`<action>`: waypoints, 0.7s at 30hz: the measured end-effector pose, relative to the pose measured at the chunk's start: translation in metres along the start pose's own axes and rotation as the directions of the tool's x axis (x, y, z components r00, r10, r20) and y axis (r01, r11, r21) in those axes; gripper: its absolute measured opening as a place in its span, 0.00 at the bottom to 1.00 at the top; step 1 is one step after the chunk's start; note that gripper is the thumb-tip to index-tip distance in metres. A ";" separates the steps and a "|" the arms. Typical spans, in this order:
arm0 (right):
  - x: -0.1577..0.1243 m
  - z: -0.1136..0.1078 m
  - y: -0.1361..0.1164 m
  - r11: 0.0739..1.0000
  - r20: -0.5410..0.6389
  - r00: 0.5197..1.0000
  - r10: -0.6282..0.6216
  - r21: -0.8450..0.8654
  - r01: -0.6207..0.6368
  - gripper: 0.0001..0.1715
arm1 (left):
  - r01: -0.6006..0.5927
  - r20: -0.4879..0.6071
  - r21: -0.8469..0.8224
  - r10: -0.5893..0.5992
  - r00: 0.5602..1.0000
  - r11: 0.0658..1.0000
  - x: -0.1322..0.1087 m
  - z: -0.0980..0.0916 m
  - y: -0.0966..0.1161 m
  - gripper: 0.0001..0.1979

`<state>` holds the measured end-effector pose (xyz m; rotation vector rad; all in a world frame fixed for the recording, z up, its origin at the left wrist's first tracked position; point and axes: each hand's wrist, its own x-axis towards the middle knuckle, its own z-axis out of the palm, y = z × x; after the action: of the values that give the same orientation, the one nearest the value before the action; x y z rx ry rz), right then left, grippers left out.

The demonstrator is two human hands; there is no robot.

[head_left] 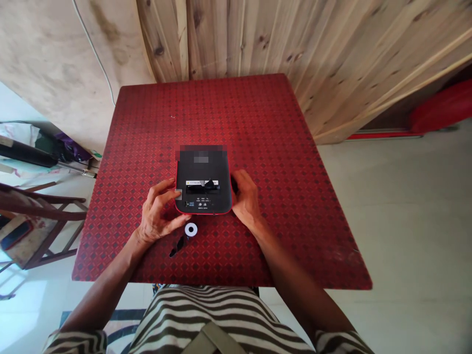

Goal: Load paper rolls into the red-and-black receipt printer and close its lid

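A black box-shaped device with a red rim (203, 169), which looks like a small receipt printer, rests on the red patterned table (147, 118). A dark slot and a white label strip cross its top, with small marks and icons below. My left hand (158, 209) grips its left side, fingers at the edge and thumb by the near corner. Against its right side my right hand (245, 196) is curled, its fingertips partly hidden. Just in front of the device lies a small white roll with a dark core (191, 229), a black strip trailing from it toward me.
A wooden plank wall (236, 39) stands behind the table. To the left are a wooden chair (47, 211) and a dark pole-like object (29, 152). A white cable (96, 49) hangs along the left wall panel. Pale floor (398, 221) lies to the right.
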<state>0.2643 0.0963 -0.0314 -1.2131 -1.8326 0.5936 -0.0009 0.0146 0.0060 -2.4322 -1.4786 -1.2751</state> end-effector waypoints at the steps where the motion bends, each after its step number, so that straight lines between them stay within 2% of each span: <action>1: 0.000 0.000 0.000 1.000 0.003 1.000 0.003 0.003 -0.003 0.10 | 0.008 0.005 -0.013 -0.008 1.000 1.000 0.001 -0.001 0.001 0.29; 10: -0.001 -0.003 -0.001 0.998 0.018 0.999 0.045 0.037 -0.046 0.09 | 0.044 0.016 -0.119 -0.042 0.999 0.992 0.006 -0.001 0.002 0.28; 16: -0.001 0.000 0.001 0.993 0.001 0.996 0.089 0.079 -0.088 0.10 | 0.016 -0.018 -0.077 -0.017 1.000 0.997 0.003 0.002 0.003 0.26; 19: 0.000 -0.010 -0.004 0.981 -0.079 0.986 0.146 0.137 -0.134 0.09 | 0.004 -0.029 -0.059 -0.005 1.000 0.998 0.001 0.003 0.004 0.27; 21: 0.004 -0.024 -0.017 0.989 -0.167 0.978 0.121 0.107 -0.104 0.07 | -0.004 -0.021 -0.063 0.002 1.000 0.998 -0.001 0.005 0.003 0.29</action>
<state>0.2751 0.0911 -0.0048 -1.2677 -1.5804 0.6129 0.0044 0.0140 0.0031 -2.4504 -1.4510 -1.3625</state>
